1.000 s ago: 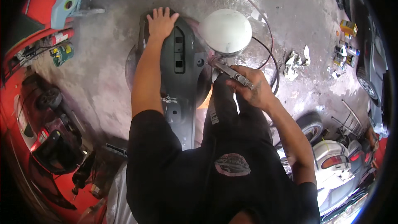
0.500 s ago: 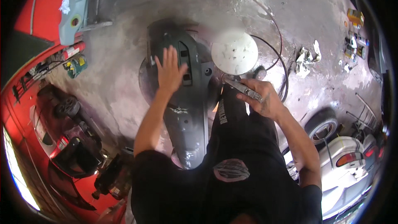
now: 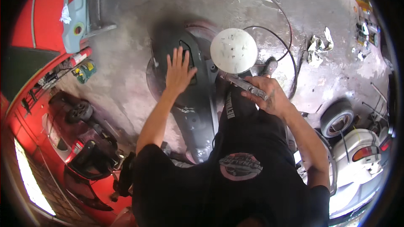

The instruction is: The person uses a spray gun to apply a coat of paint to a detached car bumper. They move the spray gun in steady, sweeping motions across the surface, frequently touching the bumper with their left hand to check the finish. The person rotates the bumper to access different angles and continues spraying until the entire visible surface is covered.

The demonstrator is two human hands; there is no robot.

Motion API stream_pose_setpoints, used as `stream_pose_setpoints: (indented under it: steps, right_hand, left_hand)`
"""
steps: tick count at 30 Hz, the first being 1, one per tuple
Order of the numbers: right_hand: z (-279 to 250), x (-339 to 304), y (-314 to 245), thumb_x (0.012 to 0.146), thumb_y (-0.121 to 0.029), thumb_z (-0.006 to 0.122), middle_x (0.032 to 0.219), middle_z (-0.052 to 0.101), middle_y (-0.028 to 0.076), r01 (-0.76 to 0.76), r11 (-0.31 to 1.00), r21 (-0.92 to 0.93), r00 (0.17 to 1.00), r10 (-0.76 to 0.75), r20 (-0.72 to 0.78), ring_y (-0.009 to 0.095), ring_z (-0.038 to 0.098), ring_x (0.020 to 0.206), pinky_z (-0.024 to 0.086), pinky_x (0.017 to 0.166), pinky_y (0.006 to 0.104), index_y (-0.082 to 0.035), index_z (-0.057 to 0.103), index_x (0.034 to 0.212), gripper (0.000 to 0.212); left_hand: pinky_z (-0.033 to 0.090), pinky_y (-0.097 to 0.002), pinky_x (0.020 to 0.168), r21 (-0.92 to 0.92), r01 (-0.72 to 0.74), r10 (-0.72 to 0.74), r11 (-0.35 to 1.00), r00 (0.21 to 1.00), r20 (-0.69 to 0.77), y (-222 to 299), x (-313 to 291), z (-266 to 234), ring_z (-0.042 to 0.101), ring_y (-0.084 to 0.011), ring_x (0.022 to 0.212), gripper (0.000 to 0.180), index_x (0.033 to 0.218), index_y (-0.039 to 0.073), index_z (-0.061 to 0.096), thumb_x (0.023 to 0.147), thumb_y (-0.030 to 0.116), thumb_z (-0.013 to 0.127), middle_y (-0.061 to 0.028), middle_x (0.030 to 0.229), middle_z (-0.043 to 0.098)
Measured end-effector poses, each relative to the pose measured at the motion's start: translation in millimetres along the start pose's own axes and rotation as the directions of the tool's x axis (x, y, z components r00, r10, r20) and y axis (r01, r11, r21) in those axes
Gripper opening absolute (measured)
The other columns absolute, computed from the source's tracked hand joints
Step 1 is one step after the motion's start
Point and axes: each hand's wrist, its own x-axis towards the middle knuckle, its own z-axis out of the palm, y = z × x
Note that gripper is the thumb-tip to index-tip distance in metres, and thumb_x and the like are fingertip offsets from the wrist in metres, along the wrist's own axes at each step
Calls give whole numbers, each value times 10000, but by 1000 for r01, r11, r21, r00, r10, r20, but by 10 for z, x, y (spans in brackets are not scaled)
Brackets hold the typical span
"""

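Note:
Held out over a long dark-grey car bumper [image 3: 198, 117], my left hand [image 3: 180, 72] has its fingers spread and nothing in it. I cannot tell whether the palm touches the surface. A slotted opening in the bumper shows partly beside my fingers. My right hand [image 3: 269, 94] is closed round the metal body of a spray gun [image 3: 248, 86]. The round white paint-cup lid [image 3: 233, 50], speckled with dark spots, hides the gun's front end from above. The gun is held to the right of the bumper, above my dark trouser leg.
A dark hose [image 3: 290, 54] curves over the concrete floor at right. Crumpled paper [image 3: 317, 50] lies beyond it, with cans [image 3: 366, 33] farther right. A wheel [image 3: 337, 120] and a white car part [image 3: 357, 153] are at lower right. A grey-blue panel [image 3: 75, 25] stands at upper left.
The whole view has shifted slightly, moving the floor items rightward. The spray gun's cup has moved a little left, nearer the bumper. My left hand stays spread over the bumper.

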Motion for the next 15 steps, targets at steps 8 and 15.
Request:
stream_pose_setpoints:
  steps: [8,15]
  right_hand:
    - [7,-73,257,908,-195,835,1137,760,213,44,999,-24,999,-44,28,406,745,1033,599,872,461,14,708,1278,443]
    - [67,-271,370,914,-211,836,1148,769,217,-26,999,-33,999,25,-28,400,752,1023,609,891,459,7,726,1254,419]
  left_hand:
    - [206,-716,1244,-38,315,-316,948,949,-12,-875,1142,73,326,-450,1568,669,1628,63,417,1109,486,414,-203,1689,401]
    - [258,-708,1213,141,-189,148,972,954,261,56,1549,-61,501,-401,1434,560,1348,6,693,1085,427,434,-202,1421,639]
